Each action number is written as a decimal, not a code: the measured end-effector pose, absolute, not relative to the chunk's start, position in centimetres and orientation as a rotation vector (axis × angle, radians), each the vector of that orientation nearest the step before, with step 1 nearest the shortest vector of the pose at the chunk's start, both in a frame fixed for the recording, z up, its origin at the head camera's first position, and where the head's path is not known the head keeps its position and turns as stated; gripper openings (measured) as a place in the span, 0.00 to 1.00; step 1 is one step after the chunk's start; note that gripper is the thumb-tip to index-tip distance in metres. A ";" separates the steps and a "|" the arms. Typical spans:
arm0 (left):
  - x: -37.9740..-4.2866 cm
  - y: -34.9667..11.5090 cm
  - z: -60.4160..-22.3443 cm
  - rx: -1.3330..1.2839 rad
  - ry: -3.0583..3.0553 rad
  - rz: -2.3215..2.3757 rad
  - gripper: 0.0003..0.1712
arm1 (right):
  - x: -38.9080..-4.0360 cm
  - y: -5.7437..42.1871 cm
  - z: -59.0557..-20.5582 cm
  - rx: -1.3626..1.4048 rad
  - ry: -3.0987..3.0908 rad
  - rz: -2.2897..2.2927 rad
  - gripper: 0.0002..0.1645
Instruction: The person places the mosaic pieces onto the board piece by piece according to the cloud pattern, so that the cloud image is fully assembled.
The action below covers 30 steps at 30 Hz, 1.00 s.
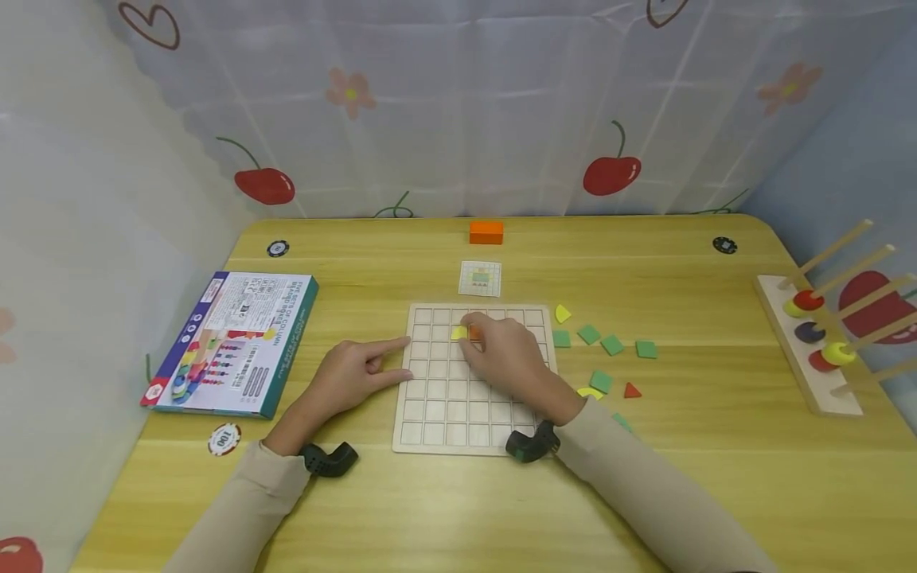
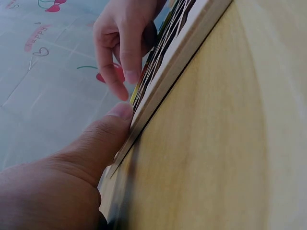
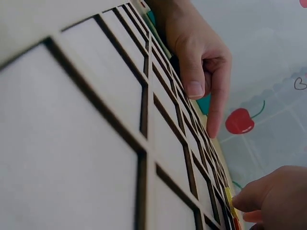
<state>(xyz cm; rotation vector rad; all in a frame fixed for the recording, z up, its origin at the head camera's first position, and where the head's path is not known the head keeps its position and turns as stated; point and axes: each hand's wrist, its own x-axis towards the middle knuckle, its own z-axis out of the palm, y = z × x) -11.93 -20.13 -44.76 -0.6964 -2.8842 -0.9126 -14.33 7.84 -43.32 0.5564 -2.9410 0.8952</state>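
Observation:
A pale wooden grid board lies in the middle of the table. My left hand is at its left edge, thumb and index finger stretched out, fingertips right at the rim. Over the upper part of the grid, my right hand has thumb and index finger bent around a small yellow piece, which lies in a cell. Beside it, partly covered by the fingers, an orange piece shows. In the right wrist view the right thumb touches the yellow piece.
Right of the board lie several green squares, yellow curved pieces and a red triangle. A pattern card and orange block sit behind. A toy box stands left, a peg rack right.

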 end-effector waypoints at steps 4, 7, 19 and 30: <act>-11.9 -20.1 -44.7 -0.689 -2.900 -0.925 0.31 | -14.7 9.1 -42.8 0.599 -2.890 1.011 0.20; -11.9 -20.0 -44.7 -0.674 -2.915 -0.925 0.31 | -15.3 10.8 -42.1 0.638 -2.862 1.041 0.18; -12.0 -20.1 -44.6 -0.680 -2.911 -0.911 0.31 | -17.3 20.3 -40.3 0.620 -3.046 0.880 0.21; -11.8 -20.1 -44.7 -0.678 -2.911 -0.908 0.32 | -18.4 24.1 -41.0 0.698 -3.157 0.783 0.24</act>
